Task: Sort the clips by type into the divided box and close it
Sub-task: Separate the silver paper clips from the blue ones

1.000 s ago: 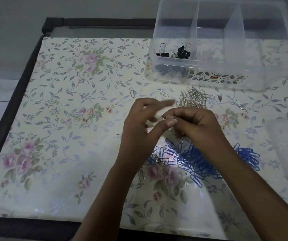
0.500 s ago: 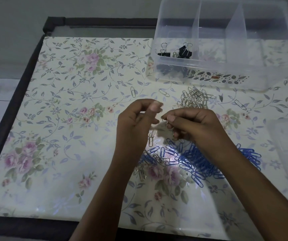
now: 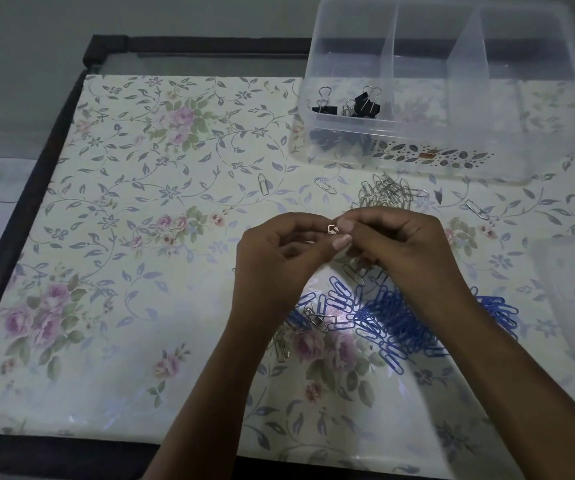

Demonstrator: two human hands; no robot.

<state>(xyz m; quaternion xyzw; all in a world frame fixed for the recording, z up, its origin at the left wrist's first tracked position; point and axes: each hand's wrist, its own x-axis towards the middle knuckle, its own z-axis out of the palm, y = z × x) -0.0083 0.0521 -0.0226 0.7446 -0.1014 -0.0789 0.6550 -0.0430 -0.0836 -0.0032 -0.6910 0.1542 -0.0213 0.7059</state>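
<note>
The left grip (image 3: 279, 258) and right grip (image 3: 400, 251) both pinch one small silver wire paper clip (image 3: 333, 229) held up between them, probably to work it free of a tangle. Below the grips lies one heap of blue paper clips (image 3: 393, 320). Beyond them are one silver heap (image 3: 388, 194) and three strays. Farther off, the clear three-compartment plastic box (image 3: 487, 161) holds black binder clips (image 3: 359, 105), too bunched to count.

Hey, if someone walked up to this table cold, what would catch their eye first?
Most likely the two hands at mid-table, where the left hand and right hand together pinch a small silver clip. Just below them sprawls a bright heap of blue paper clips. At the far right stands a clear divided box with black binder clips in its left compartment.
</note>
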